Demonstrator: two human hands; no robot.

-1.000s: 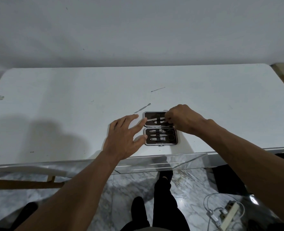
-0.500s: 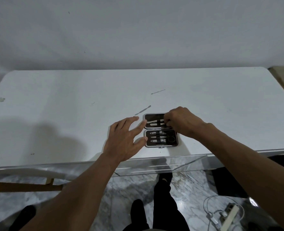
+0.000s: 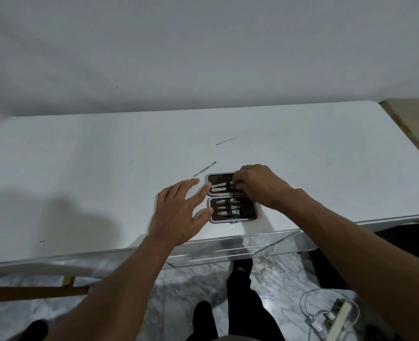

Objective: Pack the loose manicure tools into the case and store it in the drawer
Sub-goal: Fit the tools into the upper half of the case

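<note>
We see the open manicure case (image 3: pixel 232 198) near the white table's (image 3: pixel 80 180) near edge — our left hand (image 3: pixel 179 215) splayed beside it, right hand (image 3: pixel 257 185) pinching a tool in the far half. Two loose tools (image 3: pixel 204 169) lie beyond.

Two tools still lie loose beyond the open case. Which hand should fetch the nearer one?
Left hand: open, and nearest to the flat tool. The right hand is busy in the case.
</note>
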